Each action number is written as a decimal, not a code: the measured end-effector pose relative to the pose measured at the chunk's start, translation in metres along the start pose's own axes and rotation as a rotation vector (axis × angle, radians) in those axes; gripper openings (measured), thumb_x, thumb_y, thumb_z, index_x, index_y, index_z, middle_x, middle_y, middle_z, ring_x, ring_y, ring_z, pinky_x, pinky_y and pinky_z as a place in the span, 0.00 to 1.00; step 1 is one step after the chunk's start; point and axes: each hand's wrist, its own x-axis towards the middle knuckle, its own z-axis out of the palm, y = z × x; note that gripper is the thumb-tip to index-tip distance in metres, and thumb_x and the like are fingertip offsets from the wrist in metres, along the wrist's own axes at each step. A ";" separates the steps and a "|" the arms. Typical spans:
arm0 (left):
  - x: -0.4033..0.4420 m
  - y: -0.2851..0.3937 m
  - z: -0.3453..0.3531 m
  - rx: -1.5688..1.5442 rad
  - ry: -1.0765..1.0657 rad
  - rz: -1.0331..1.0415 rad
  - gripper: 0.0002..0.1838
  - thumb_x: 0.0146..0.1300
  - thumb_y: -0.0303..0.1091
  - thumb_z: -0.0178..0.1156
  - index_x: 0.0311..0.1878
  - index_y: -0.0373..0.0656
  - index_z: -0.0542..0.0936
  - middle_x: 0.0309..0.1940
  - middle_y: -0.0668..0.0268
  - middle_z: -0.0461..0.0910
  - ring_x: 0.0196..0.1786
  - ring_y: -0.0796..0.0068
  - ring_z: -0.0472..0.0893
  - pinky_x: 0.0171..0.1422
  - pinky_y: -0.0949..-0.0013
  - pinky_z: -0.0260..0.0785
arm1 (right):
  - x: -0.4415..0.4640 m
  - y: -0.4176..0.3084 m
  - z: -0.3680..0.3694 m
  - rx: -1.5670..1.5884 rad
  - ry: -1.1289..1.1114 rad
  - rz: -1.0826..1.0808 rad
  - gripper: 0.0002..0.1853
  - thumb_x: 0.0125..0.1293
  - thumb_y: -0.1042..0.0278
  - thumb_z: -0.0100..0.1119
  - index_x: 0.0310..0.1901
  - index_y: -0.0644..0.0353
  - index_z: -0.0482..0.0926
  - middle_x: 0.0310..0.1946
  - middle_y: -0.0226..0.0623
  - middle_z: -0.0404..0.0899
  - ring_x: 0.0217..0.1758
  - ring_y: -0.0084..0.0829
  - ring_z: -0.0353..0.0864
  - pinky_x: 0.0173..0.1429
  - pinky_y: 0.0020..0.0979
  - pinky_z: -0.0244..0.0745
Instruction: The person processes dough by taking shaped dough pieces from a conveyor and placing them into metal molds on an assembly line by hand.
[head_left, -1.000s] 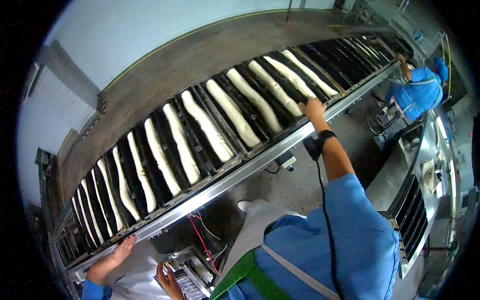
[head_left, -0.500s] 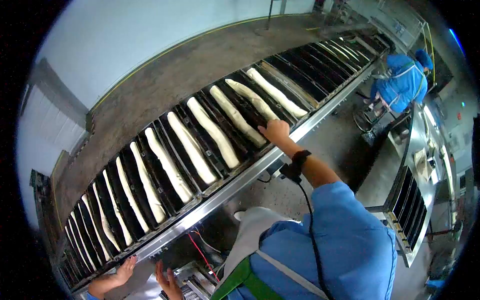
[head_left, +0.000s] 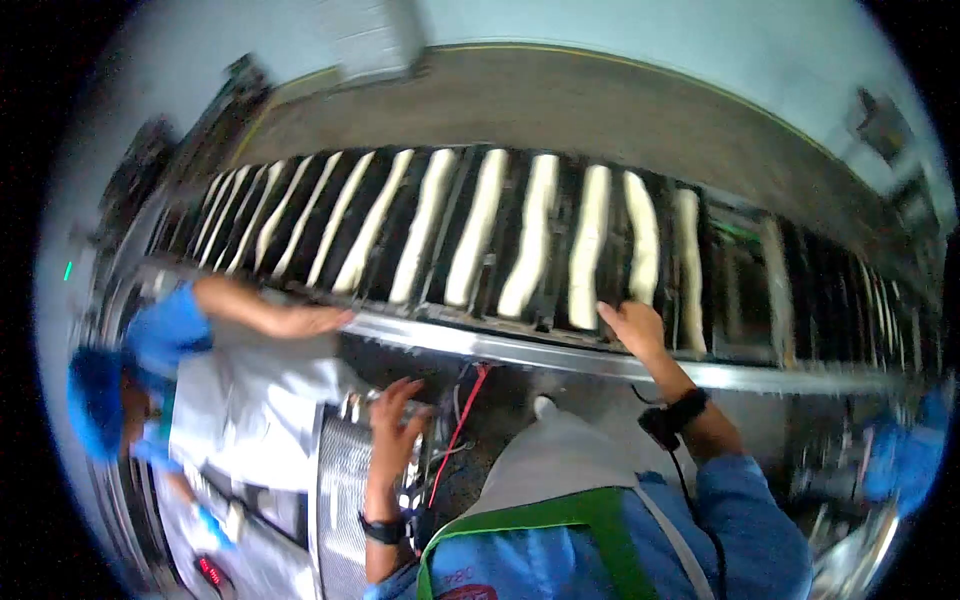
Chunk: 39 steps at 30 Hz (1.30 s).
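Note:
Long pale dough strips (head_left: 478,230) lie crosswise in the dark slotted trays (head_left: 740,290) along a metal-edged conveyor. My right hand (head_left: 637,326), with a black band at its wrist, rests at the near end of two strips, by the rail (head_left: 540,350). Its fingers are curled, and whether they grip a strip is not clear. My left hand (head_left: 396,412) is raised below the rail with its fingers apart and nothing in them. It is beside a perforated metal surface (head_left: 345,490).
At the left a co-worker in a blue cap (head_left: 95,400) and white apron has one hand (head_left: 315,320) at the rail. Another person in blue (head_left: 905,455) is at the far right. A red cable (head_left: 460,430) hangs between my left hand and my body.
The view has swung left, bringing the left co-worker into fuller view. The strips sit further right relative to the rail's surroundings. My left hand shows more fully, raised with fingers spread.

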 end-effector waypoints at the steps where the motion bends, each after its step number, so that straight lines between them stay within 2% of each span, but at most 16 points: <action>1: -0.010 0.022 0.007 0.076 -0.007 -0.040 0.20 0.53 0.31 0.54 0.51 0.45 0.69 0.53 0.59 0.64 0.57 0.61 0.61 0.60 0.63 0.51 | 0.004 -0.002 0.001 0.106 -0.104 0.012 0.31 0.53 0.38 0.46 0.11 0.63 0.69 0.10 0.42 0.71 0.17 0.37 0.74 0.28 0.35 0.68; 4: -0.037 0.047 0.038 0.140 -0.002 -0.067 0.21 0.54 0.35 0.55 0.52 0.43 0.69 0.52 0.58 0.64 0.57 0.58 0.60 0.60 0.62 0.51 | 0.015 -0.008 0.005 0.254 -0.275 -0.065 0.30 0.52 0.39 0.50 0.09 0.61 0.65 0.09 0.40 0.70 0.16 0.30 0.75 0.26 0.30 0.68; 7: -0.065 0.065 0.062 0.108 0.110 -0.125 0.19 0.53 0.36 0.54 0.49 0.45 0.71 0.49 0.56 0.66 0.53 0.57 0.62 0.57 0.61 0.52 | 0.023 -0.023 0.017 0.730 -0.504 0.007 0.29 0.51 0.40 0.53 0.13 0.61 0.66 0.14 0.39 0.71 0.19 0.27 0.75 0.22 0.23 0.70; 8: -0.075 0.070 0.066 0.125 0.139 -0.142 0.19 0.53 0.36 0.54 0.49 0.45 0.71 0.49 0.56 0.66 0.53 0.57 0.62 0.57 0.61 0.52 | 0.027 -0.032 0.035 0.791 -0.486 0.013 0.31 0.51 0.41 0.53 0.09 0.62 0.62 0.11 0.34 0.65 0.12 0.26 0.68 0.17 0.28 0.69; 10: -0.102 0.065 0.060 0.123 0.178 -0.193 0.19 0.53 0.36 0.54 0.50 0.45 0.70 0.49 0.56 0.66 0.52 0.57 0.62 0.57 0.61 0.53 | 0.029 -0.073 0.050 0.839 -0.579 -0.045 0.32 0.50 0.38 0.52 0.08 0.62 0.62 0.11 0.35 0.65 0.13 0.27 0.70 0.18 0.26 0.70; 12: -0.121 0.071 0.061 0.148 0.223 -0.247 0.19 0.53 0.37 0.54 0.50 0.44 0.70 0.49 0.56 0.66 0.52 0.56 0.63 0.57 0.61 0.53 | 0.036 -0.110 0.056 0.878 -0.728 0.037 0.29 0.48 0.39 0.56 0.20 0.64 0.69 0.15 0.38 0.70 0.19 0.26 0.74 0.22 0.23 0.70; 14: -0.132 0.078 0.068 0.142 0.271 -0.261 0.19 0.53 0.37 0.54 0.49 0.44 0.70 0.49 0.56 0.66 0.51 0.55 0.64 0.56 0.60 0.54 | 0.047 -0.135 0.064 1.033 -0.917 0.044 0.37 0.47 0.35 0.53 0.40 0.70 0.70 0.25 0.40 0.72 0.34 0.29 0.75 0.37 0.30 0.72; 18: -0.135 0.080 0.072 0.138 0.261 -0.268 0.19 0.54 0.36 0.54 0.49 0.43 0.70 0.49 0.56 0.66 0.51 0.55 0.63 0.56 0.60 0.54 | 0.041 -0.169 0.010 1.001 -0.713 -0.535 0.29 0.57 0.51 0.51 0.55 0.63 0.62 0.53 0.41 0.65 0.51 0.31 0.67 0.52 0.29 0.63; 20: -0.129 0.086 0.070 0.147 0.278 -0.256 0.18 0.53 0.35 0.53 0.49 0.43 0.70 0.49 0.56 0.66 0.51 0.56 0.63 0.56 0.61 0.54 | 0.057 -0.151 -0.007 0.835 -0.605 -0.623 0.26 0.58 0.59 0.52 0.55 0.65 0.62 0.54 0.42 0.64 0.57 0.35 0.63 0.59 0.31 0.57; 22: -0.113 0.088 0.066 0.095 0.222 -0.204 0.18 0.53 0.34 0.53 0.49 0.43 0.71 0.49 0.56 0.66 0.51 0.56 0.63 0.57 0.61 0.54 | 0.071 -0.083 -0.025 0.497 -0.250 -0.732 0.27 0.57 0.57 0.52 0.54 0.64 0.63 0.55 0.45 0.62 0.60 0.38 0.59 0.61 0.33 0.54; 28: -0.062 0.073 0.065 -0.006 0.079 -0.185 0.19 0.53 0.29 0.53 0.50 0.41 0.70 0.52 0.58 0.65 0.58 0.61 0.59 0.62 0.63 0.47 | 0.051 0.187 -0.076 -0.272 0.059 0.289 0.39 0.54 0.46 0.50 0.61 0.61 0.48 0.63 0.45 0.43 0.65 0.47 0.42 0.62 0.48 0.45; 30: -0.037 0.063 0.072 -0.101 0.001 -0.090 0.19 0.54 0.31 0.53 0.51 0.41 0.69 0.53 0.59 0.65 0.58 0.62 0.59 0.62 0.63 0.47 | 0.008 0.268 -0.098 -0.419 0.217 0.534 0.41 0.52 0.41 0.51 0.60 0.61 0.51 0.62 0.47 0.47 0.64 0.47 0.46 0.61 0.48 0.47; 32: -0.021 0.063 0.074 -0.006 -0.085 -0.028 0.19 0.56 0.32 0.52 0.52 0.40 0.69 0.53 0.59 0.64 0.58 0.63 0.59 0.62 0.64 0.47 | -0.027 0.304 -0.119 -0.360 0.121 0.764 0.38 0.51 0.38 0.50 0.54 0.64 0.62 0.56 0.48 0.59 0.60 0.47 0.54 0.59 0.48 0.51; 34: -0.026 0.078 0.075 -0.010 -0.089 -0.035 0.19 0.56 0.34 0.51 0.52 0.41 0.69 0.53 0.60 0.64 0.59 0.63 0.59 0.62 0.64 0.47 | -0.052 0.301 -0.122 -0.239 0.123 0.717 0.33 0.51 0.36 0.47 0.36 0.66 0.77 0.43 0.47 0.71 0.52 0.46 0.64 0.55 0.46 0.56; 37: -0.023 0.094 0.075 0.002 -0.079 -0.071 0.18 0.56 0.33 0.52 0.52 0.45 0.70 0.54 0.59 0.64 0.60 0.62 0.58 0.62 0.63 0.47 | -0.051 0.278 -0.095 -0.426 0.311 0.480 0.33 0.55 0.38 0.41 0.30 0.67 0.77 0.37 0.48 0.73 0.44 0.42 0.69 0.49 0.45 0.59; 39: -0.008 0.094 0.072 0.013 -0.109 -0.022 0.18 0.56 0.33 0.52 0.52 0.44 0.70 0.53 0.59 0.64 0.60 0.62 0.58 0.62 0.63 0.47 | -0.056 0.266 -0.092 -0.417 0.324 0.514 0.33 0.55 0.38 0.41 0.27 0.67 0.77 0.33 0.48 0.74 0.40 0.43 0.71 0.48 0.45 0.59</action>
